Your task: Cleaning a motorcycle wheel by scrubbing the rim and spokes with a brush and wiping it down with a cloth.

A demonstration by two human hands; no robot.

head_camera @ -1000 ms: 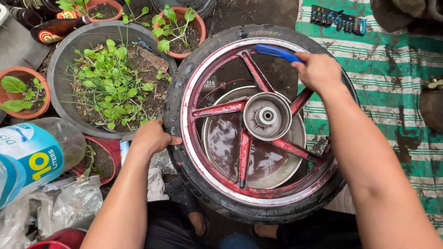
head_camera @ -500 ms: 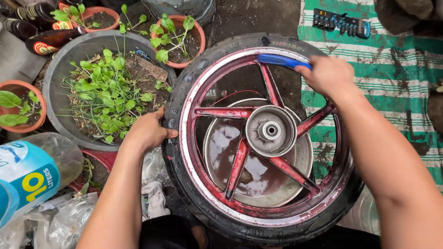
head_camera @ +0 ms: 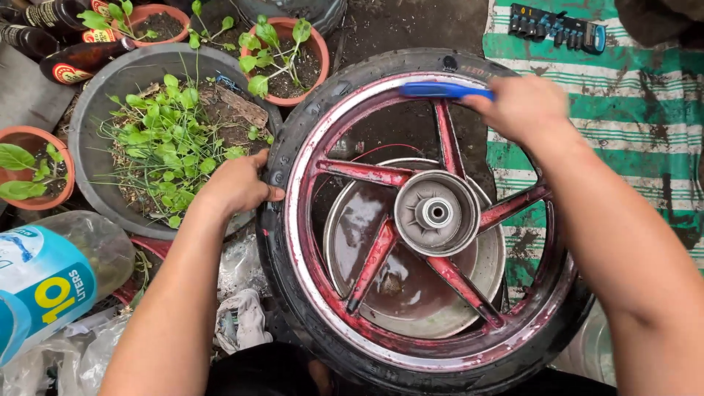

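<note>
From the head camera we look straight down on a motorcycle wheel point(head_camera: 433, 220) lying flat, its black tyre point(head_camera: 293, 308) around a worn red rim with five red spokes and a grey hub point(head_camera: 437, 213) at the centre. Under the wheel sits a round metal basin point(head_camera: 411, 293) holding brownish water, seen through the spokes. Our left hand point(head_camera: 238, 187) rests on the wheel's left edge, fingers curled onto the tyre's sidewall and thumb toward the rim, steadying rather than clenching. Our right hand point(head_camera: 524, 106) is at the wheel's far edge, closed around the handle of a blue brush point(head_camera: 440, 90) that lies along the top of the rim; the bristles are hidden, so we cannot say for certain they touch the metal. Left of the wheel stands a wide grey planter point(head_camera: 95, 110) of leafy greens, with terracotta pots point(head_camera: 290, 51) beyond it and a large clear water jug point(head_camera: 51, 279) nearer us. Right of the wheel lies a green striped mat point(head_camera: 631, 147), muddy in places, with a blue rack of sockets point(head_camera: 557, 28) at its far end.
</note>
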